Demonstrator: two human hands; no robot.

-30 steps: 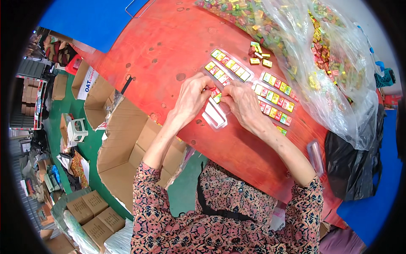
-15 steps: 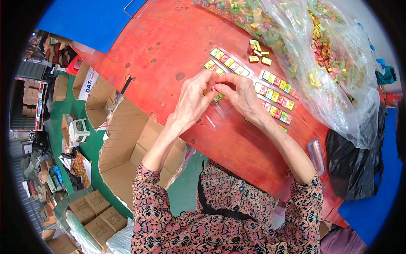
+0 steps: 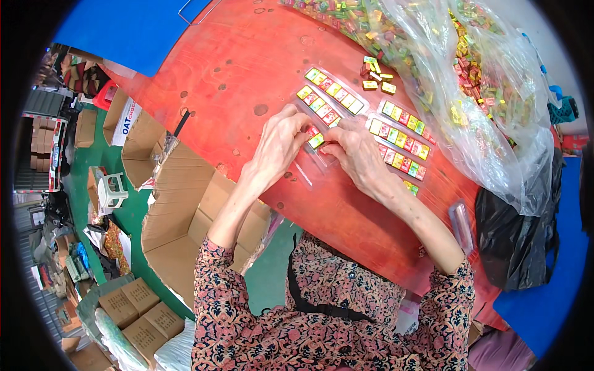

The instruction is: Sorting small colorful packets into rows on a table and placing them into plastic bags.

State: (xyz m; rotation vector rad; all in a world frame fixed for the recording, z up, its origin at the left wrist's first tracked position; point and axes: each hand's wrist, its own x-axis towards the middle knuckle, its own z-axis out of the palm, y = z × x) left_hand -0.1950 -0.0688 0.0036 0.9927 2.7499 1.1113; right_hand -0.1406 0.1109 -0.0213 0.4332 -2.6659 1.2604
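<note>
My left hand (image 3: 283,141) is closed, its fingertips at a small red box beside a yellow-green one (image 3: 316,141). These lie in a clear plastic tray (image 3: 323,158) on the red table (image 3: 232,114). My right hand (image 3: 364,153) is at the other side of that tray, thumb and forefinger apart with nothing visible between them. Just beyond my hands lie two clear trays filled with rows of small coloured boxes (image 3: 334,91). More filled trays (image 3: 399,141) lie to the right, partly covered by my right hand and forearm.
Loose small boxes (image 3: 378,75) lie at the far side, before a big clear bag (image 3: 427,80) full of them. Empty clear trays (image 3: 461,226) rest by a black bag (image 3: 516,241). An open carton (image 3: 179,210) stands against the table's left edge.
My hands were together, fingers meeting over the tray; now they are apart. The right hand has shifted a little right and down, and the small boxes between them show.
</note>
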